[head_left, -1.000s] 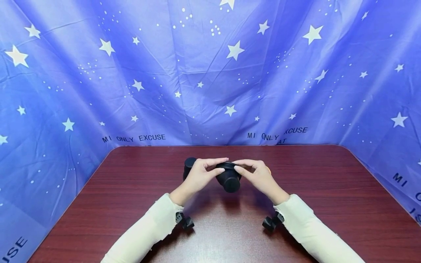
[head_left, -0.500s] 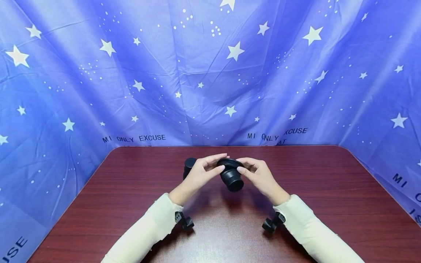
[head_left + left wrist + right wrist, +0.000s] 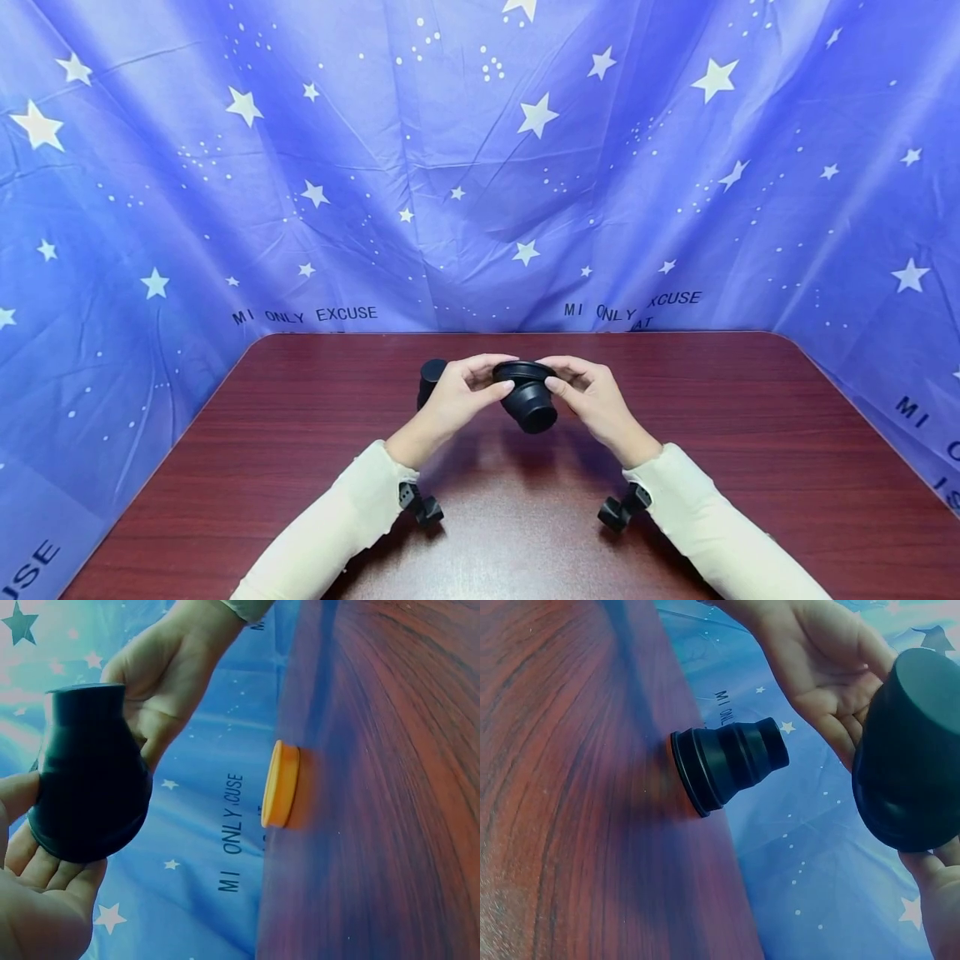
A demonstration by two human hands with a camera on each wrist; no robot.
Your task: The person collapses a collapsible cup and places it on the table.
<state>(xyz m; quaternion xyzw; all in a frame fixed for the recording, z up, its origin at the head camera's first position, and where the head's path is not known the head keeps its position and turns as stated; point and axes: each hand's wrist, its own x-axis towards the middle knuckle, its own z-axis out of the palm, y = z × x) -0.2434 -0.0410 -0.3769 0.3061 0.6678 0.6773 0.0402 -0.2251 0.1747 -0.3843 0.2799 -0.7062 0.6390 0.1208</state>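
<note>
Both hands hold a black, stepped, tapering cup-like piece [image 3: 528, 398] above the table, its wide rim up and its narrow end down toward the person. My left hand [image 3: 459, 398] pinches the rim's left side between thumb and fingers. On the opposite side, my right hand [image 3: 596, 402] grips it the same way, thumb in front and fingers behind. A second black stepped piece [image 3: 731, 761] stands wide end down on the table beyond the left hand, which partly covers it in the head view. An orange round lid-like disc [image 3: 280, 784] shows in the left wrist view.
The dark red wooden table [image 3: 300, 500] ends at a far edge with rounded corners. Behind it hangs a blue star-patterned curtain [image 3: 465, 167]. Black wrist mounts [image 3: 423, 507] hang below the sleeves.
The held piece has tilted, so more of its wide rim and stepped side shows. My right thumb has shifted slightly right along it. The left hand stays nearly in place.
</note>
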